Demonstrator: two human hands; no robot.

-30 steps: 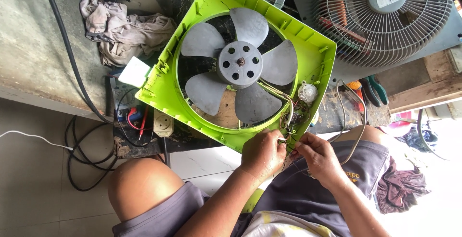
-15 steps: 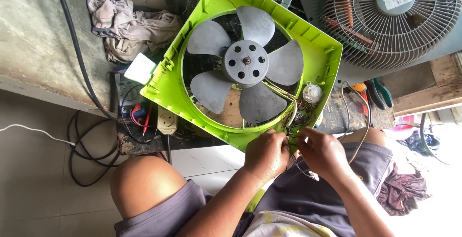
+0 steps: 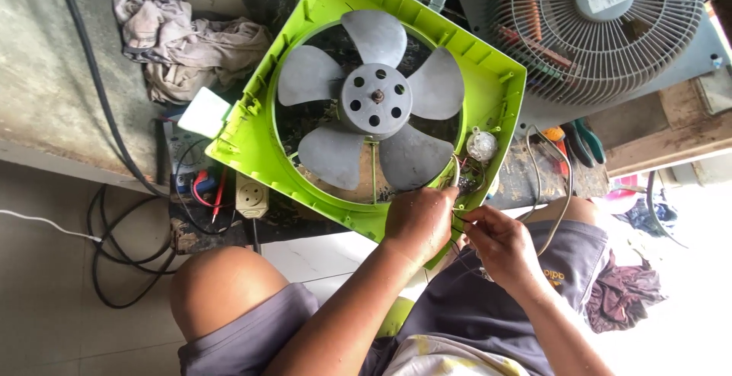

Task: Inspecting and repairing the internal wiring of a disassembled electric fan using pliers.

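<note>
We hold a lime-green fan frame [image 3: 252,136] tilted over our lap, its near corner resting toward our knees. Inside its round opening sits a grey five-blade fan [image 3: 374,101], hub facing us. At the frame's near right corner lies a small pocket holding a tangle of thin wires [image 3: 465,178] and a round pale part [image 3: 482,146] (too small to tell what kind).

Our left hand [image 3: 419,223] is curled nearly closed at that corner, fingers bent around the frame edge and the wires; just what it pinches we cannot tell. Our right hand [image 3: 499,242], just beside it, has thumb and forefinger pressed together on a thin wire, the other fingers loosely folded.

Far left, a crumpled rag [image 3: 191,48] lies on the bench. Below the frame, an open tray [image 3: 179,170] holds red and blue leads, with a socket block [image 3: 252,195] beside it. Far right stands a round wire grille [image 3: 595,29], and pliers [image 3: 583,139] lie near it.
</note>
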